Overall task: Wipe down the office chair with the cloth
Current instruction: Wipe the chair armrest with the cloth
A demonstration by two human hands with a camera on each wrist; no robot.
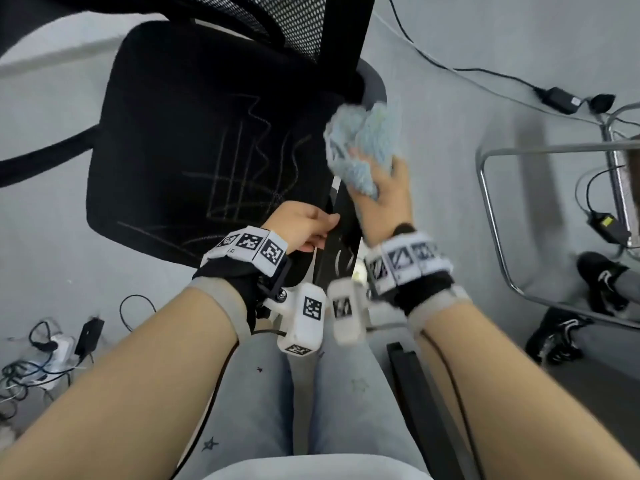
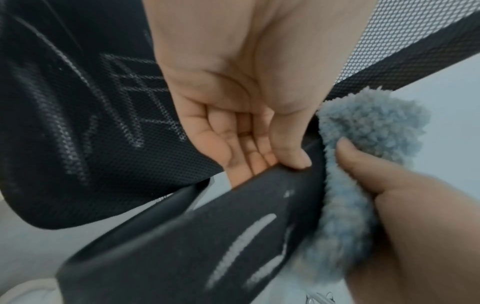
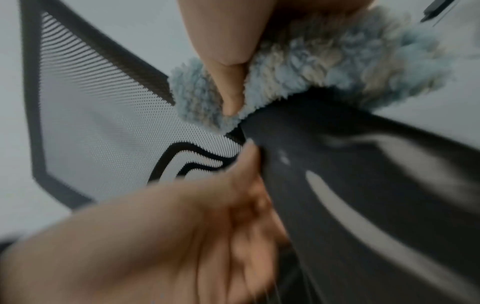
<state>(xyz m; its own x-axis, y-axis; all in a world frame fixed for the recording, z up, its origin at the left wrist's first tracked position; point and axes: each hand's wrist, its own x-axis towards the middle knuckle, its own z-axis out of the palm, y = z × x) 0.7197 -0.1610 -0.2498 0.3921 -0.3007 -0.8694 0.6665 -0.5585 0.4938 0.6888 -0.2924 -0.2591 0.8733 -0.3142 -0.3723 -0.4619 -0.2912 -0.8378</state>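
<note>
Head view looks down on a black office chair (image 1: 194, 140) with a mesh seat, pale scribbled lines across it, and a mesh backrest (image 1: 287, 19) at the top of the frame. The right hand (image 1: 388, 199) grips a fluffy light-blue cloth (image 1: 360, 143), fingers curled into the bunched pile, and holds it against the chair's right armrest (image 1: 341, 230), near where that armrest meets the backrest. The left hand (image 1: 304, 230) sits just beside it, lower on the same armrest.

Left wrist view shows the left hand's fingers (image 2: 249, 148) curled under the inner edge of the armrest (image 2: 182, 236) with the thumb pressed on top, so the hand clasps the bar. The cloth (image 2: 363, 127) wraps over the armrest just past that thumb, pinned by the right hand's thumb (image 2: 358, 160). Pale streaks mark the armrest's top.

Right wrist view, blurred, shows the cloth (image 3: 298, 67) draped over the armrest (image 3: 363, 185), a fingertip sunk into its pile.

Grey floor (image 1: 52, 220) lies around the chair, with cables and a power adapter (image 1: 559, 100), a chrome frame (image 1: 491, 216) and black shoes (image 1: 554, 334) to the right.
</note>
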